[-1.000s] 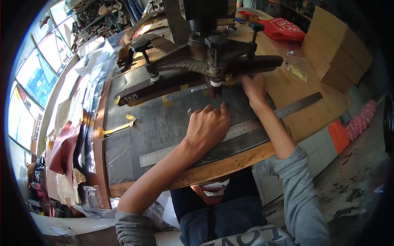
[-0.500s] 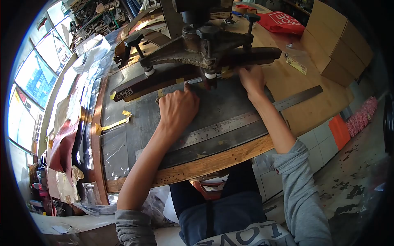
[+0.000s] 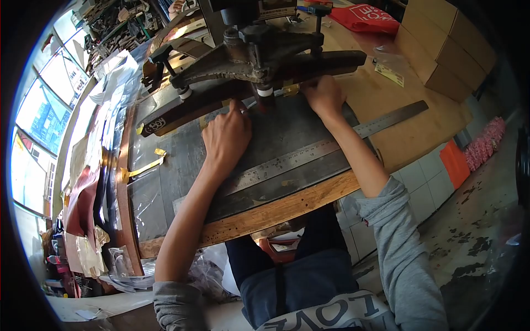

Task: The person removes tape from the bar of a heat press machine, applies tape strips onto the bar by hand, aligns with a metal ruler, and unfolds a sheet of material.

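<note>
A heavy dark metal press head (image 3: 251,52) holds a long dark bar (image 3: 182,105) low over a dark grey work mat (image 3: 270,132). My left hand (image 3: 227,132) is at the bar's lower front edge, its fingers curled and the tips touching near the edge. My right hand (image 3: 326,99) is curled against the same edge farther right, its fingertips partly hidden under the bar. Between the hands a thin pale strip shows below the bar; whether either hand grips it is hidden. A steel ruler (image 3: 287,163) lies across the mat, passing under my right forearm.
An open cardboard box (image 3: 441,47) and a red bag (image 3: 367,19) stand on the table at right. Yellow tape (image 3: 144,170) sticks to the mat's left part. Plastic sheets and leather pieces (image 3: 83,204) hang along the left side. The wooden table edge (image 3: 276,207) runs in front of my body.
The view has shifted a little, so the press and table sit farther left and up. My left hand's raised forefinger has curled in at the bar; my right hand stays at the bar.
</note>
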The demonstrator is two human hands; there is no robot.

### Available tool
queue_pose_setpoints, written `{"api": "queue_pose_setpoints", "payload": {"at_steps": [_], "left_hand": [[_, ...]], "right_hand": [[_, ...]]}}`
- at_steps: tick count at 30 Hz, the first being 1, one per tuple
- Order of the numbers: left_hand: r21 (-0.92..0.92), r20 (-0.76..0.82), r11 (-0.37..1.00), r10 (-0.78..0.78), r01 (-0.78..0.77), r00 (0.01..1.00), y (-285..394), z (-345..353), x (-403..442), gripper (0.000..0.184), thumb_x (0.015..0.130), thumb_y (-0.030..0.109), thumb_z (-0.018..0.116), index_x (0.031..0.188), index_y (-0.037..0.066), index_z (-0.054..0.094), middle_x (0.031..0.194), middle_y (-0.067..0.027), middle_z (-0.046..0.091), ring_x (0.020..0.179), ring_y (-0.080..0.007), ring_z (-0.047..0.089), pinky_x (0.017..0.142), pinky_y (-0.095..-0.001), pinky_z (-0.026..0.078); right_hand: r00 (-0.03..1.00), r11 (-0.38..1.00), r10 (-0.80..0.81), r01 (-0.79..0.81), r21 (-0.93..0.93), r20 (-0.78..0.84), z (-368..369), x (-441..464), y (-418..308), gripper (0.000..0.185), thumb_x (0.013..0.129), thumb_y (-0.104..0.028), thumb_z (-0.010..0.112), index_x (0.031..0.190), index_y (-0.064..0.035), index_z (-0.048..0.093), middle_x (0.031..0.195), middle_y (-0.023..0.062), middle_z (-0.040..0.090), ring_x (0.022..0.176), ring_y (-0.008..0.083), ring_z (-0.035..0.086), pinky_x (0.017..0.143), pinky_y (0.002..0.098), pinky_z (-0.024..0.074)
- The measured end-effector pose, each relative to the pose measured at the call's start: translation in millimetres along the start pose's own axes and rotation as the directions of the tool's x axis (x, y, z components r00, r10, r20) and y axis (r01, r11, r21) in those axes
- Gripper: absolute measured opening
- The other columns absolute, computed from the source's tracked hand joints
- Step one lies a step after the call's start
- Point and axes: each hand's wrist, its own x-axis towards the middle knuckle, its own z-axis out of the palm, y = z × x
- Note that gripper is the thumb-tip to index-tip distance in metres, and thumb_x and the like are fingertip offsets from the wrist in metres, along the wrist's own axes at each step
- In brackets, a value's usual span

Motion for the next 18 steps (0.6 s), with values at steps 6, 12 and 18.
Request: {"api": "queue_pose_setpoints", "payload": {"at_steps": [6, 12, 18], "left_hand": [[-0.204, -0.052, 0.978, -0.044, 0.033, 0.998, -9, 7, 7, 0.022, 0.083, 0.031, 0.062, 0.096, 0.014, 0.058, 0.071, -0.0133, 0.064, 0.075, -0.035, 0.064, 0.061, -0.0461, 0.048], [-0.271, 0.065, 0.949, -0.148, 0.161, 0.987, 3, -9, 6, 0.024, 0.085, 0.034, 0.058, 0.096, 0.014, 0.063, 0.075, -0.0122, 0.066, 0.081, -0.0331, 0.064, 0.066, -0.0449, 0.048], [-0.264, 0.078, 0.95, -0.152, 0.167, 0.985, -1, -3, 10, 0.022, 0.086, 0.033, 0.056, 0.093, 0.014, 0.065, 0.076, -0.0114, 0.066, 0.081, -0.0325, 0.064, 0.068, -0.0429, 0.048]], "right_hand": [[0.999, 1.0, 0.024, -0.024, -0.011, -0.023, 3, 1, -1, 0.012, 0.075, -0.022, 0.066, 0.076, -0.0122, 0.072, 0.082, 0.0109, 0.069, 0.085, 0.0303, 0.065, 0.087, 0.0432, 0.0338], [0.999, 0.999, 0.021, -0.022, -0.049, -0.039, 4, 0, -3, 0.01, 0.075, -0.02, 0.065, 0.075, -0.0125, 0.071, 0.081, 0.0112, 0.069, 0.084, 0.0297, 0.065, 0.086, 0.0433, 0.0341], [0.999, 0.997, -0.005, 0.001, -0.082, -0.044, 2, -4, -6, 0.009, 0.075, -0.018, 0.065, 0.077, -0.0109, 0.071, 0.08, 0.0131, 0.068, 0.084, 0.0301, 0.065, 0.085, 0.0445, 0.0341]]}}
